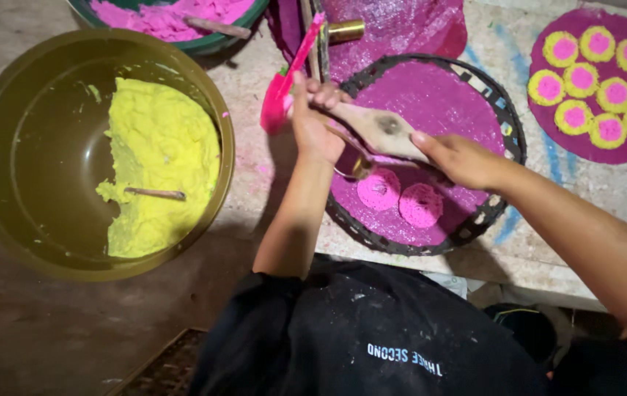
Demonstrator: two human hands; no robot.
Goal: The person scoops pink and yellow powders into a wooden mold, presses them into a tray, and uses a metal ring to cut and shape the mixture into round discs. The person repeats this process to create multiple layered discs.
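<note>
Hands are seen working over a round woven tray lined with purple cloth (pixel 500 110), which is set on a pale, stained work surface (pixel 489 44). A flat wooden press with a dark spot (pixel 383 130) is held between them: the left hand (pixel 315 125) is closed around its near end, and a pink plastic scraper (pixel 284 88) appears to be gripped in the same fist, though the exact hold cannot be told. The right hand (pixel 463 158) is closed on the other end of the press, fingers pinched narrow. A small brass-coloured mould (pixel 353 163) is visible just below the press. Two round pink dough pieces (pixel 400 196) lie side by side on the tray, just under the hands. A large olive-green basin of yellow dough (pixel 101 154) stands well to the left, with a thin wooden stick (pixel 156 193) lying in the dough. A green bowl of pink dough (pixel 174 18) is placed at the top edge. Yellow rings with pink centres on a purple round mat (pixel 595 84) are laid out at the far right.
</note>
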